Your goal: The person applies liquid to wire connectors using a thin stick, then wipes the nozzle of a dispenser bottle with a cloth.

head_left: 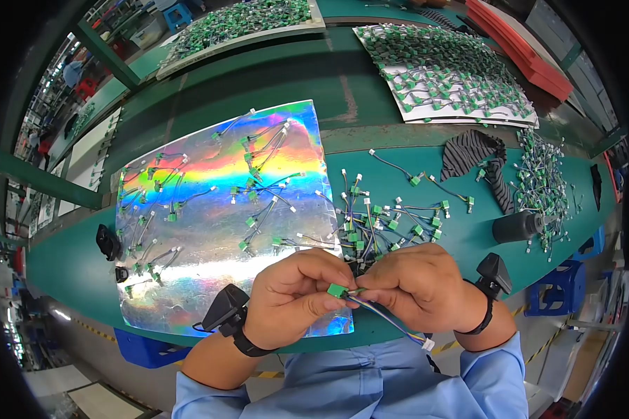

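Close to the table's front edge, my left hand [290, 297] pinches a green connector [337, 290] between thumb and fingers. Thin dark, yellow and white wires [388, 320] run from it down to a small white plug [428, 344] that hangs free. My right hand [419, 283] is closed at the connector's right side, its thumb and fingertip pressed together where the wires begin. Whatever sits between those fingertips is mostly hidden. Just beyond both hands lies a loose pile of similar wired connectors [360, 234].
A shiny silver sheet [210, 237] with scattered connectors covers the left of the green table [398, 167]. Dark bottle [516, 228], striped cloth [472, 153] and another connector heap [541, 181] are at right. Loaded white boards [416, 108] and red sheets [521, 49] stand behind.
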`<action>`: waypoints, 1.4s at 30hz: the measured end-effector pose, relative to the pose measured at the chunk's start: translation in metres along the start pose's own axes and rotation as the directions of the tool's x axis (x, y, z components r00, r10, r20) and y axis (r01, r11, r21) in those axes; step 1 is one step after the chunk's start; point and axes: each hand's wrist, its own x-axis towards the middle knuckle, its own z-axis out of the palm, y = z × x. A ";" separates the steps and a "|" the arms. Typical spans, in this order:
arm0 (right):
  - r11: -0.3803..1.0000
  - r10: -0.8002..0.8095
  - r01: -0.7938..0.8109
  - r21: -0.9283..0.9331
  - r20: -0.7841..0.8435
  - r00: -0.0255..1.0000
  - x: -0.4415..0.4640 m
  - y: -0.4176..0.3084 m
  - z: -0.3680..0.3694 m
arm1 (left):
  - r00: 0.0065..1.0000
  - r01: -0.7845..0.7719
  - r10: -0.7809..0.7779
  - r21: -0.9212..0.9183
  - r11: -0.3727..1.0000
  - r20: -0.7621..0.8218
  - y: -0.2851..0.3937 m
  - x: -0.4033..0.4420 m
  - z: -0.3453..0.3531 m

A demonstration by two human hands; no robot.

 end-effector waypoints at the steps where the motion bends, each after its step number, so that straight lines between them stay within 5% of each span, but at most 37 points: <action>1: 1.000 -0.008 0.008 0.005 -0.002 1.000 0.000 0.001 0.001 | 1.000 0.005 -0.005 0.012 1.000 0.004 0.000 0.000 -0.001; 19: 0.992 0.102 -0.106 0.067 0.059 0.993 0.000 0.001 -0.001 | 0.998 0.069 -0.068 0.075 0.995 -0.019 0.004 -0.001 0.004; 25: 0.980 0.166 -0.185 0.072 0.219 0.962 0.002 -0.001 -0.022 | 1.000 -0.010 0.002 0.317 0.949 0.026 0.003 -0.001 0.004; 31: 0.922 0.231 -0.318 0.220 0.346 0.909 0.003 0.002 -0.028 | 0.999 0.033 -0.022 0.300 0.953 -0.039 0.001 -0.007 0.008; 34: 0.944 0.276 -0.308 0.117 0.233 0.933 0.000 0.006 -0.034 | 0.972 -0.138 0.145 0.051 0.989 -0.184 0.007 -0.002 0.014; 37: 0.948 0.312 -0.311 0.067 0.002 0.950 0.002 -0.003 -0.039 | 0.969 -0.044 0.128 0.364 0.931 -0.211 0.010 -0.002 0.013; 38: 0.975 0.223 -0.222 0.023 -0.035 0.974 0.004 -0.007 -0.041 | 0.982 -0.064 0.165 0.652 0.756 -0.095 0.008 -0.001 0.006; 42: 0.959 0.000 -0.004 -0.282 -0.013 1.000 0.006 -0.020 -0.038 | 0.977 -0.132 0.214 0.827 0.546 0.015 0.009 0.005 0.010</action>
